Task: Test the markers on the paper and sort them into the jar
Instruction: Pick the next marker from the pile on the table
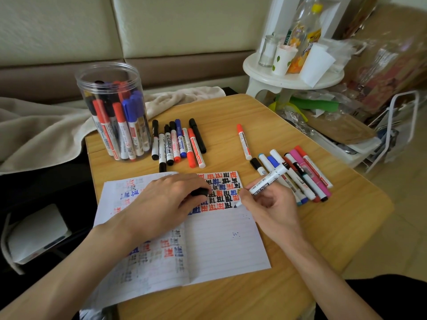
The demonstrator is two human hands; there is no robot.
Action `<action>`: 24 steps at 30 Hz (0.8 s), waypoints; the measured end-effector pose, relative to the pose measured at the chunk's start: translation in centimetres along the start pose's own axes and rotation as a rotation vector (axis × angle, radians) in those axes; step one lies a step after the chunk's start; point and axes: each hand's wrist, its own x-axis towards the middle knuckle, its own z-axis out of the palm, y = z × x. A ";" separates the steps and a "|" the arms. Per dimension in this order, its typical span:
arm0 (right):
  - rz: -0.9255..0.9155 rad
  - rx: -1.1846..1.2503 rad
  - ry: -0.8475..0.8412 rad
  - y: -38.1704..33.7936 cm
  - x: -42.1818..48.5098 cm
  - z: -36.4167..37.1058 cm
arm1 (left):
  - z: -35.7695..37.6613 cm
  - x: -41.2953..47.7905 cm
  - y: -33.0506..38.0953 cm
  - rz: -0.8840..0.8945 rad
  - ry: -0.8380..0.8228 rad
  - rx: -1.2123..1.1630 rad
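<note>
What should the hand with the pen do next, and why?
Probably pull the tip of the marker a short way across the paper to see if it writes. The right hand grips the uncapped marker, tip down beside the last coloured marks, and the left hand holds a black cap while resting on the page.

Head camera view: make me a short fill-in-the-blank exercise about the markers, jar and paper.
The right hand holds a white-barrelled marker with its tip on the lined white ____.
The left hand grips a small ____ marker cap.
The tall clear plastic jar of markers stands on the wooden table's far ____ corner.
Missing: paper; black; left.
</note>
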 end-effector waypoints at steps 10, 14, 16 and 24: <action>0.035 0.114 0.048 0.0 0.2 -0.4 | 0.1 0.0 -0.1 -0.003 0.005 0.001; 0.025 0.131 0.022 -0.2 0.2 -0.3 | 0.1 0.0 -0.1 -0.002 0.007 0.006; 0.029 0.114 0.020 -0.1 0.2 -0.3 | 0.2 0.1 -0.1 0.001 0.008 0.010; 0.043 0.092 0.007 -0.1 0.2 -0.2 | 0.1 0.0 -0.2 0.007 0.015 0.012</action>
